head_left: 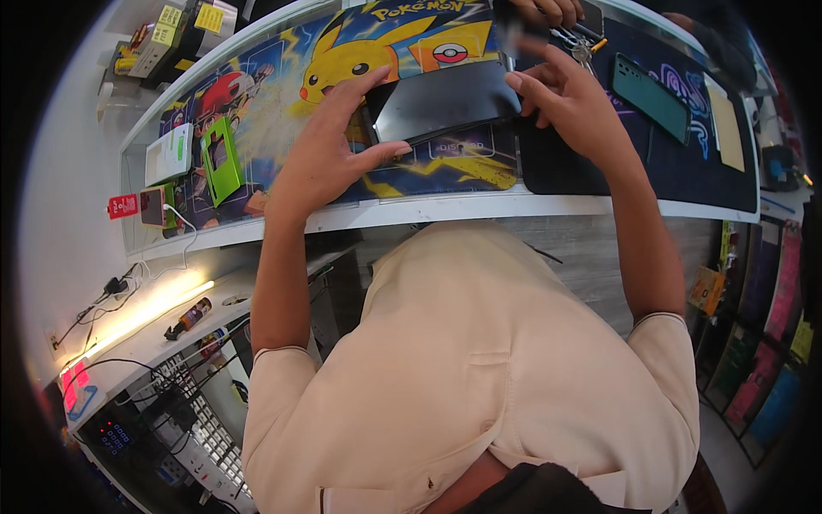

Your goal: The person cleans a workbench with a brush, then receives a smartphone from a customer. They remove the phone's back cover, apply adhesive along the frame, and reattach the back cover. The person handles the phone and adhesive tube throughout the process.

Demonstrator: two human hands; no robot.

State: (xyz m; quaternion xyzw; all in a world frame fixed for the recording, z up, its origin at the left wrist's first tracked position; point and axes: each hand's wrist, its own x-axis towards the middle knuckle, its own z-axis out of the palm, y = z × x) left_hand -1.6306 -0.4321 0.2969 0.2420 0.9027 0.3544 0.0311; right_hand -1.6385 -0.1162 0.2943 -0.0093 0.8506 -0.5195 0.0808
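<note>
Below the counter edge, a cream shirt (467, 368) is filling the near view, and two bare forearms are rising from it toward the glass counter (428, 210). One dark tablet (445, 101) is lying tilted on the bright cartoon mat (282, 94), its near edge lifted a little off the surface. One left hand (330, 150) is gripping the tablet's left end, thumb pressing at the lower corner and fingers spreading over the top edge. One right hand (569, 98) is gripping the right end, fingers curling over the dark face. Further left on the mat, one green frame (220, 158) is lying flat, with one white box (168, 154) just beside it and one small phone (152, 206) plugged into a white cable near the counter's corner. To the right, one teal phone (651, 96) is resting on a dark mat (685, 171), well apart from the tablet. Beyond the tablet, one bunch of keys (582, 44) is lying near another person's hand (548, 10), which is reaching in from the far side.
</note>
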